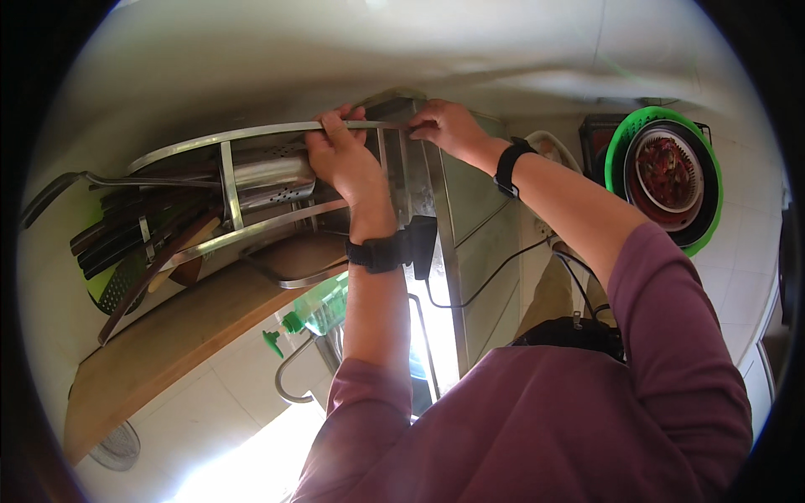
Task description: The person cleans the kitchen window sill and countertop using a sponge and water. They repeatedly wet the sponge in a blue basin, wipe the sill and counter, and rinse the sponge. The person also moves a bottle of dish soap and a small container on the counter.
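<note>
A flat-barred metal rack (231, 188) runs along the wall, with a perforated steel utensil holder (277, 176) lodged between its bars. My left hand (343, 154) grips the upper bar, its fingers wrapped over the metal beside the holder's base. Farther right, my right hand (449, 129) pinches the same bar near its end, with thumb and fingertips together; what lies under the fingertips is partly hidden. Dark-handled utensils (113, 245) stick out of the holder, along with a bent metal handle (56, 192) and a green slotted turner (119, 286).
Under the rack runs a wooden shelf (151, 371). A green pump bottle (321, 305) and a curved metal faucet (283, 377) are below it. A mesh strainer (119, 446) hangs lower left. Nested bowls (710, 182) sit at right. A black cable (478, 295) crosses near my body.
</note>
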Demonstrator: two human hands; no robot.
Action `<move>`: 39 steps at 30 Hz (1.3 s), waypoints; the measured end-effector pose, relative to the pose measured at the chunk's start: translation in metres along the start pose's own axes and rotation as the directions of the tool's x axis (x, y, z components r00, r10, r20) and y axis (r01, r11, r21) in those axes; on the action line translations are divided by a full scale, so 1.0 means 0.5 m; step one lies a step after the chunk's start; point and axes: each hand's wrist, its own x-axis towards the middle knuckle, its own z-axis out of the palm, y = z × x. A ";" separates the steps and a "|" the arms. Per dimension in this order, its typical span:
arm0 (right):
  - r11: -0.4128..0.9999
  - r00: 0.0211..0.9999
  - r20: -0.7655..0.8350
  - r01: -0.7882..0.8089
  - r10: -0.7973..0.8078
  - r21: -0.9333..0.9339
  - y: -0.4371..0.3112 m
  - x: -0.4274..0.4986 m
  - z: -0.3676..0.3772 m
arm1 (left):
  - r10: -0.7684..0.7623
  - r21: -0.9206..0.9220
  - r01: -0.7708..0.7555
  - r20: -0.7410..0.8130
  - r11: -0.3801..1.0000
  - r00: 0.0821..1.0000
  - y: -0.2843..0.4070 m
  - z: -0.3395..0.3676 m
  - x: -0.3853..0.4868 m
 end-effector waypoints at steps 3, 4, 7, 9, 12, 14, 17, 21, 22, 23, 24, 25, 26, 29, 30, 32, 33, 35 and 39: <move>0.999 0.999 0.020 -0.044 0.044 0.003 -0.005 0.000 -0.001 | -0.006 0.003 0.006 0.002 1.000 1.000 -0.001 -0.001 0.000; 1.000 1.000 0.017 -0.025 0.025 0.002 -0.006 0.002 -0.001 | -0.006 -0.006 0.006 0.003 1.000 1.000 -0.002 -0.002 0.000; 0.999 1.000 0.012 -0.011 0.011 -0.046 -0.003 0.008 0.002 | -0.008 -0.031 0.008 0.008 0.999 1.000 -0.002 -0.003 0.000; 0.992 0.994 -0.044 0.095 -0.099 -0.082 0.002 0.012 0.006 | -0.008 -0.028 0.008 -0.001 1.000 1.000 -0.002 -0.002 0.000; 0.991 0.989 -0.064 0.128 -0.131 -0.046 0.010 0.013 0.012 | -0.002 -0.011 0.002 -0.011 1.000 1.000 -0.001 0.000 -0.001; 0.995 0.994 -0.056 0.095 -0.096 -0.013 0.013 0.013 0.015 | 0.000 -0.005 0.000 -0.013 1.000 1.000 0.000 0.001 -0.001; 0.997 0.996 -0.047 0.070 -0.071 -0.037 0.010 0.009 0.016 | -0.007 -0.002 0.007 -0.011 1.000 1.000 0.003 0.001 -0.002; 0.997 0.991 -0.108 -0.076 0.075 -0.005 -0.003 -0.011 0.004 | -0.004 -0.005 0.004 -0.002 1.000 1.000 0.007 0.001 -0.002; 0.984 0.976 -0.128 -0.171 0.176 0.053 -0.008 -0.020 0.002 | 0.004 -0.006 -0.004 0.001 1.000 1.000 0.007 0.001 -0.003; 0.942 0.961 -0.048 -0.256 0.272 0.215 -0.013 -0.028 -0.001 | 0.003 -0.007 -0.003 -0.001 1.000 1.000 0.007 0.001 -0.003; 0.866 0.936 0.046 -0.342 0.350 0.364 -0.019 -0.036 -0.003 | 0.007 -0.007 -0.006 0.002 1.000 1.000 0.007 0.002 -0.003; 0.759 0.901 0.153 -0.426 0.406 0.493 -0.025 -0.042 -0.004 | 0.014 -0.005 -0.014 0.003 1.000 1.000 0.007 0.002 -0.004; 0.681 0.882 0.192 -0.457 0.430 0.572 -0.033 -0.041 -0.002 | 0.014 -0.015 -0.014 -0.003 1.000 1.000 0.008 0.003 -0.004; 0.490 0.819 0.292 -0.540 0.494 0.685 -0.057 -0.029 0.009 | 0.012 -0.024 -0.012 -0.003 1.000 1.000 0.008 0.005 -0.005; 0.476 0.795 0.304 -0.571 0.525 0.669 -0.062 -0.024 0.011 | 0.012 -0.030 -0.012 -0.006 0.999 1.000 0.009 0.005 -0.006; 0.438 0.753 0.315 -0.611 0.578 0.659 -0.071 -0.016 0.016 | 0.006 -0.036 -0.007 -0.020 0.999 1.000 0.009 0.005 -0.006; 0.415 0.737 0.315 -0.621 0.599 0.665 -0.073 -0.012 0.017 | 0.014 -0.030 -0.014 -0.013 0.999 1.000 0.008 0.005 -0.006; 0.387 0.715 0.316 -0.634 0.624 0.670 -0.070 -0.006 0.019 | 0.022 -0.008 -0.022 -0.024 1.000 0.999 0.006 0.004 -0.004; 0.430 0.748 0.317 -0.615 0.583 0.661 -0.056 0.007 0.024 | -0.013 -0.032 0.012 -0.033 0.999 0.999 -0.003 -0.004 0.003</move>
